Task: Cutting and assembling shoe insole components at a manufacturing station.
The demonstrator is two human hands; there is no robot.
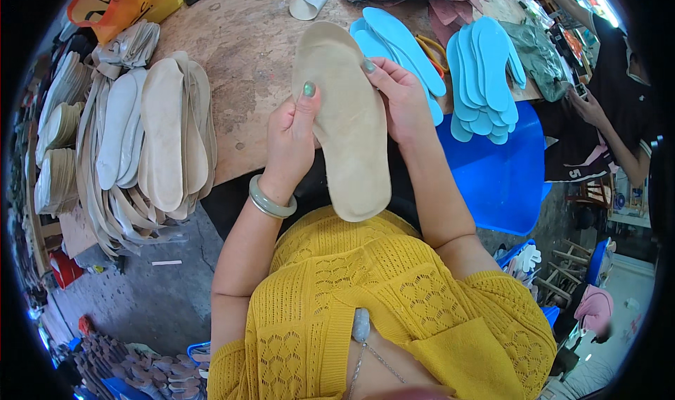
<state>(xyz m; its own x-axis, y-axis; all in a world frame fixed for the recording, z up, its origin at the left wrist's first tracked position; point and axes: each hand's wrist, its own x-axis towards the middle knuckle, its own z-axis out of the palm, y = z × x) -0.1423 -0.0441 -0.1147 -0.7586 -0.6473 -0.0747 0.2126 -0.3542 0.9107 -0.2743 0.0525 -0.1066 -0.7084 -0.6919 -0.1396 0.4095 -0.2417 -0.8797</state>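
Your left hand (pixel 292 136) and right hand (pixel 404 101) clamp one beige insole (pixel 344 133), thumbs on top; hidden fingers probably press beneath. Blue insoles (pixel 484 66) lie nearby.

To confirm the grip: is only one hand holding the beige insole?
No, the left hand and right hand both hold the beige insole.

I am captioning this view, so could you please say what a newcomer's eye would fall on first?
Probably the long beige insole, held at centre in the left hand and right hand. Next, the light blue insoles stacked at upper right, and the deep blue tub below them. The yellow knitted top fills the lower centre.
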